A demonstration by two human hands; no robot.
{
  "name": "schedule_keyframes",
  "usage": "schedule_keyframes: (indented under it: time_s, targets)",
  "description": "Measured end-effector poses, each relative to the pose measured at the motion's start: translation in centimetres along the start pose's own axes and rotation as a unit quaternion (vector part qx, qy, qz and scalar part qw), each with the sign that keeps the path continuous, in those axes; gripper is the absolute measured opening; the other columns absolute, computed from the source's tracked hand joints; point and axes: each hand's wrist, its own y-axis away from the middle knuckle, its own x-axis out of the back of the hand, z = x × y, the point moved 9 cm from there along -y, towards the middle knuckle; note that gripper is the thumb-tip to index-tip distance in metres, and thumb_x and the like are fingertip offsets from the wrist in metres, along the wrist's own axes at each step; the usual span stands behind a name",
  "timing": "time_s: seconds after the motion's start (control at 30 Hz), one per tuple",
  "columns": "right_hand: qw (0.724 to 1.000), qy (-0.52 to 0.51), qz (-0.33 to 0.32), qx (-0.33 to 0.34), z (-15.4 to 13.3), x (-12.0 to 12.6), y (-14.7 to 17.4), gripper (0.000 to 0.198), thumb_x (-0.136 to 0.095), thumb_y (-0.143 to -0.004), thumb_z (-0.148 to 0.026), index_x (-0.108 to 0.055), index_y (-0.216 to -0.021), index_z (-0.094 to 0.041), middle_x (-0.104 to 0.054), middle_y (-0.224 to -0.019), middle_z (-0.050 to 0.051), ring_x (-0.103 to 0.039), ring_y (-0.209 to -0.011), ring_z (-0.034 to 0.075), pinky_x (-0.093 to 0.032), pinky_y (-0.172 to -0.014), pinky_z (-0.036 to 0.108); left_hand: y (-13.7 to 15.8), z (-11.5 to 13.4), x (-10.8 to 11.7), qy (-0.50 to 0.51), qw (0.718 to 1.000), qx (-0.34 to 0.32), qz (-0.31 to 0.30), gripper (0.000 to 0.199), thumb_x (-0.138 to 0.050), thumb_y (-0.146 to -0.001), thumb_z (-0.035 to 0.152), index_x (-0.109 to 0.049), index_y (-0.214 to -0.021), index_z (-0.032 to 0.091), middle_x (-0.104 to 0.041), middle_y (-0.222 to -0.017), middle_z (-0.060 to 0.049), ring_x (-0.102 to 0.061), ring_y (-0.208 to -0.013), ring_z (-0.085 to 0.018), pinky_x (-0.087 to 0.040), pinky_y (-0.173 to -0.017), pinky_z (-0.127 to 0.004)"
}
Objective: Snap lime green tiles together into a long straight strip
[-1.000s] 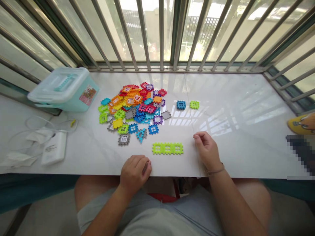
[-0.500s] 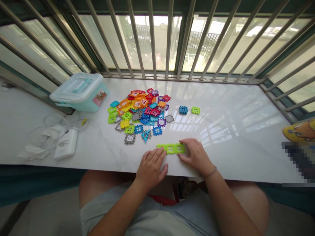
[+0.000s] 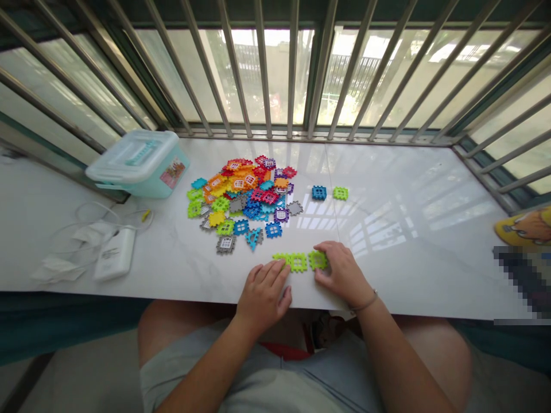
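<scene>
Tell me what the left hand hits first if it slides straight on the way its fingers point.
The left hand lies flat, fingers pointing away and slightly right. Its fingertips already touch the near end of the green tile strip, so that comes first. Beyond it probably lies the blue square tile.

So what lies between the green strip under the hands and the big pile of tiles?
In the head view, only bare white tabletop separates the green strip from the pile.
</scene>
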Motion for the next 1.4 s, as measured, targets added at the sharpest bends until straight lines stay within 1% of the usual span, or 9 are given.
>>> schedule_keyframes:
  time_s: [0.2,0.33,0.4,0.47,0.53,0.63,0.83,1.2,1.4]
  targets:
    - [0.999,0.012,0.027,-0.016,0.4,0.3,0.0,0.050,-0.074,-0.088,-0.024,-0.058,-0.136,-0.025,-0.069,-0.130,0.013,-0.064,-0.125,0.036,-0.051,-0.110,0.056,0.2,-0.2,0.1,0.007,1.000,0.003,0.012,0.051,-0.067,-0.098,0.027,-0.064,-0.149,0.023,-0.069,-0.152,-0.012,-0.065,-0.139,-0.032,-0.048,-0.118,-0.052]
    - [0.999,0.006,0.040,-0.017,0.4,0.7,-0.1,0.049,-0.073,-0.095,-0.031,-0.058,-0.141,-0.026,-0.069,-0.137,0.014,-0.062,-0.129,0.037,-0.050,-0.112,0.058,0.9,-0.2,0.5,-0.001,0.998,-0.005,0.055,0.051,-0.069,-0.096,0.024,-0.064,-0.146,0.021,-0.068,-0.152,-0.014,-0.063,-0.141,-0.034,-0.049,-0.119,-0.052]
    - [0.998,-0.003,0.054,-0.014,0.2,1.2,0.1,0.043,-0.071,-0.098,-0.033,-0.062,-0.140,-0.027,-0.069,-0.135,0.014,-0.063,-0.128,0.036,-0.051,-0.109,0.057,1.3,-0.3,0.7,-0.011,0.997,0.002,0.082,0.048,-0.070,-0.094,0.022,-0.065,-0.143,0.021,-0.070,-0.147,-0.016,-0.065,-0.137,-0.035,-0.051,-0.116,-0.053]
    - [0.998,-0.003,0.059,-0.004,-0.1,1.4,0.3,0.026,-0.068,-0.102,-0.033,-0.069,-0.128,-0.028,-0.073,-0.120,0.012,-0.066,-0.115,0.033,-0.053,-0.102,0.054,1.5,-0.6,0.8,-0.015,0.995,0.020,0.094,0.044,-0.070,-0.093,0.021,-0.067,-0.137,0.019,-0.072,-0.137,-0.018,-0.068,-0.130,-0.035,-0.053,-0.113,-0.053]
    - [0.999,0.009,0.035,0.024,-0.7,1.0,0.5,0.013,-0.064,-0.105,-0.033,-0.075,-0.108,-0.028,-0.073,-0.100,0.008,-0.065,-0.098,0.029,-0.053,-0.092,0.049,1.5,-0.8,0.6,-0.010,0.995,0.034,0.093,0.039,-0.070,-0.093,0.020,-0.068,-0.131,0.018,-0.074,-0.129,-0.018,-0.069,-0.124,-0.036,-0.055,-0.110,-0.053]
    - [0.996,0.033,-0.022,0.078,-1.7,-0.3,0.8,0.023,-0.062,-0.108,-0.035,-0.077,-0.092,-0.028,-0.069,-0.082,0.005,-0.061,-0.085,0.024,-0.050,-0.083,0.044,1.3,-0.6,0.5,0.002,0.996,0.025,0.082,0.030,-0.069,-0.093,0.018,-0.069,-0.123,0.018,-0.074,-0.124,-0.017,-0.070,-0.119,-0.035,-0.057,-0.108,-0.052]
    - [0.993,0.012,-0.053,0.104,-2.0,-1.1,0.8,0.022,-0.063,-0.109,-0.037,-0.083,-0.102,-0.031,-0.069,-0.079,0.004,-0.060,-0.083,0.023,-0.049,-0.082,0.042,1.4,-0.4,0.3,0.021,0.997,0.003,0.072,0.032,-0.067,-0.093,0.015,-0.071,-0.125,0.021,-0.076,-0.124,-0.014,-0.072,-0.119,-0.031,-0.060,-0.108,-0.048]
    - [0.992,-0.017,-0.068,0.104,-1.8,-1.3,0.8,0.019,-0.064,-0.108,-0.035,-0.083,-0.108,-0.032,-0.072,-0.083,0.004,-0.062,-0.084,0.023,-0.048,-0.081,0.040,1.7,-0.4,0.2,0.037,0.997,-0.017,0.069,0.030,-0.067,-0.094,0.014,-0.069,-0.123,0.021,-0.075,-0.128,-0.014,-0.072,-0.126,-0.031,-0.062,-0.111,-0.048]
    - [0.991,-0.001,-0.073,0.108,-1.9,-1.4,0.7,0.018,-0.063,-0.108,-0.035,-0.081,-0.108,-0.031,-0.075,-0.088,0.005,-0.064,-0.085,0.023,-0.048,-0.082,0.041,1.5,-0.4,0.4,0.052,0.997,-0.020,0.059,0.026,-0.068,-0.094,0.014,-0.069,-0.119,0.019,-0.075,-0.128,-0.015,-0.070,-0.128,-0.032,-0.061,-0.113,-0.048]
